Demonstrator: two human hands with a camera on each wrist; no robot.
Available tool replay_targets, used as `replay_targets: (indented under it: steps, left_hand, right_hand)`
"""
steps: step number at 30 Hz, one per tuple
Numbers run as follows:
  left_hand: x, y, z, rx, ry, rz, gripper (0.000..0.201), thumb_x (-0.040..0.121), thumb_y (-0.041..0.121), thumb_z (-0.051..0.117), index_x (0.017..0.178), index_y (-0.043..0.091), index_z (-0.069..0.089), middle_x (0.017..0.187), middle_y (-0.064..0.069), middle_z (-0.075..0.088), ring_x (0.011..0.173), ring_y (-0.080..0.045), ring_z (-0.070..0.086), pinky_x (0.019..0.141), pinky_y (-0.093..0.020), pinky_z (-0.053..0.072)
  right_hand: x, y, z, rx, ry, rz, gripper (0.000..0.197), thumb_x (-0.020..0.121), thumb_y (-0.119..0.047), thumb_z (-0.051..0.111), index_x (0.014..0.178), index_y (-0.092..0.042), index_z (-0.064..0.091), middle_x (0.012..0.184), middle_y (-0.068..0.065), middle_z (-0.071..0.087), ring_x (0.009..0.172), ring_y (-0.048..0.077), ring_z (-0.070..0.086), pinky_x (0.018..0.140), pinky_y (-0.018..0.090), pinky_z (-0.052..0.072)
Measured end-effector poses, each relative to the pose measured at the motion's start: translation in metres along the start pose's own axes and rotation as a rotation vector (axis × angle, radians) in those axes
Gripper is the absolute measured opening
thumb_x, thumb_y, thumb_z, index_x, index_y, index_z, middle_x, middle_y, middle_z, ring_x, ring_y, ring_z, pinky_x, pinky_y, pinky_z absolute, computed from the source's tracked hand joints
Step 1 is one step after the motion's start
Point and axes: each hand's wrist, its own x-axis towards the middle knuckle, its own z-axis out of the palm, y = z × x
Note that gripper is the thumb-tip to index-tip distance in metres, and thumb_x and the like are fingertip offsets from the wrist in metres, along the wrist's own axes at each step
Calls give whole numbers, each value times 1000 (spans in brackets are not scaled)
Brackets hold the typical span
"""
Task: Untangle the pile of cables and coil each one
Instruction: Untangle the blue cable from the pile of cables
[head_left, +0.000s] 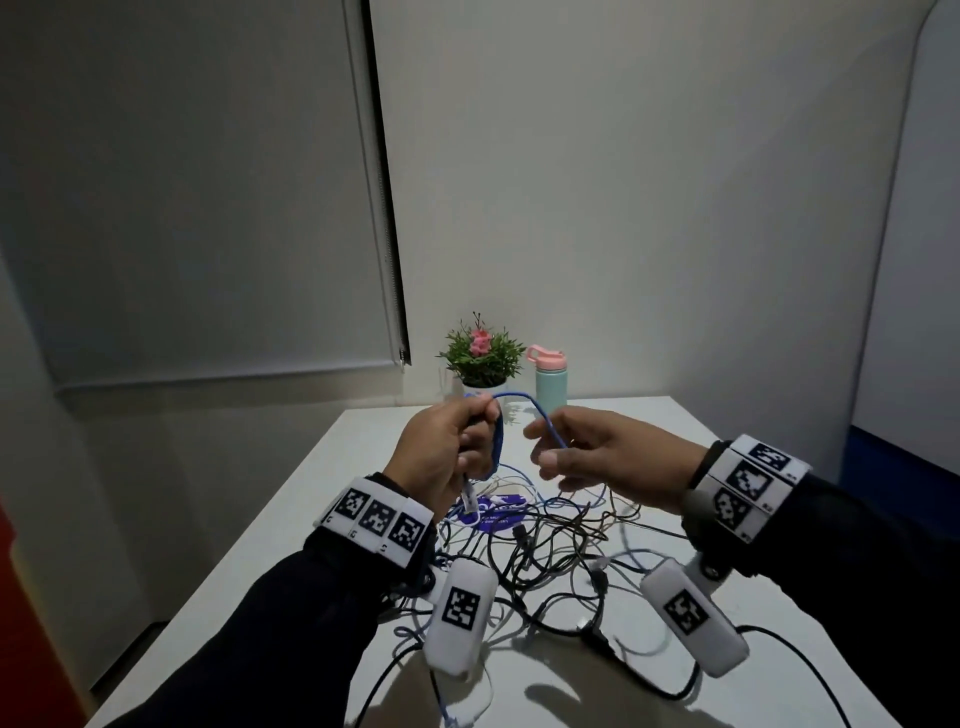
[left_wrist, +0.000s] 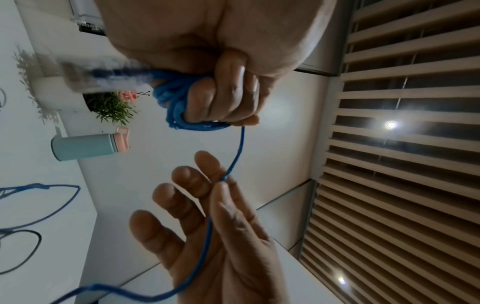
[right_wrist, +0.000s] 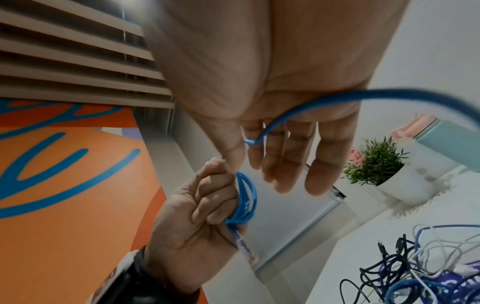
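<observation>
Above the white table (head_left: 691, 431), my left hand (head_left: 467, 447) grips a small coil of blue cable (head_left: 497, 449), its fingers curled round several loops (left_wrist: 176, 107). The cable's clear plug (head_left: 469, 500) hangs below the fist. From the coil a single blue strand (head_left: 524, 400) arcs to my right hand (head_left: 558, 447), which pinches it between thumb and forefinger (right_wrist: 250, 142) while the other fingers stay spread. The strand runs on across the palm (left_wrist: 205, 242) and down to the tangled pile of black, white and blue cables (head_left: 550, 556) on the table below both hands.
A potted plant (head_left: 483, 358) and a mint bottle with a pink lid (head_left: 550, 387) stand at the table's far edge by the wall. A blue round item (head_left: 493, 517) lies under the pile. Black cables trail toward the near edge (head_left: 779, 644).
</observation>
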Motion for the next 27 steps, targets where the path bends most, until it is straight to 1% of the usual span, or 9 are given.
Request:
replay_targets:
  steps: [2,4,7,9,11,15,19,23,27]
  left_hand:
    - [-1,-1,3,-64,9,1,29,106,21,41,81,11,51,48,7,30,35,-5,24,41,-19,17]
    - [-3,1,5,-254,-7,9,28,107,23,42,84,10,54,54,4,44,39,-8,40,42,-18,33]
    - [-1,6,10,-474,-55,76,29,108,22,38,99,3,58,85,-13,73,65,-19,71,59,-24,59]
    - [0,3,15,-324,-31,156,30,109,21,35,110,0,56,105,-21,75,80,-24,76,67,-27,61]
    - [1,-3,16,-41,31,245,29,110,20,33,114,-1,54,108,-19,75,82,-22,76,68,-26,60]
    - [0,-9,7,389,2,312,29,110,20,34,113,1,55,83,-2,76,66,-13,71,64,-27,55]
    - [2,-8,10,783,-43,355,25,109,22,39,106,7,59,66,5,69,56,-10,63,59,-25,52]
    - [6,-11,12,817,-122,256,35,109,26,37,85,12,58,56,4,56,45,-13,49,50,-28,43]
    - [4,-18,23,706,-170,68,66,107,50,29,61,14,60,52,0,55,40,-10,40,44,-21,30]
  right_hand:
    - [1,0,2,55,67,3,13,99,-10,53,110,-12,61,86,1,65,69,15,66,60,29,57]
    - [1,2,1,-213,200,-35,16,103,-16,47,108,-14,62,78,0,62,56,16,60,50,25,49]
    - [-1,6,16,-571,92,-54,28,104,-19,42,126,-16,59,87,4,59,76,24,56,70,29,44]
    - [-5,5,29,-662,-34,-109,31,104,-28,45,132,-18,54,91,3,60,78,16,50,73,26,37]
    - [-8,-8,28,-780,-58,-224,26,101,-37,49,117,-20,60,92,-1,65,76,9,48,68,25,36]
    - [-14,-31,8,-842,36,-296,22,98,-35,56,90,-17,63,64,-13,47,59,4,46,55,18,29]
    - [-16,-36,3,-851,69,-271,27,94,-36,63,81,-12,62,63,-5,50,56,10,41,53,17,32]
    - [-17,-40,-9,-747,93,-262,14,86,-26,73,82,-26,60,65,-14,55,61,-5,51,55,10,36]
    - [-16,-34,-3,-658,228,-333,41,81,-21,78,89,-36,41,80,-18,49,71,-10,49,58,7,34]
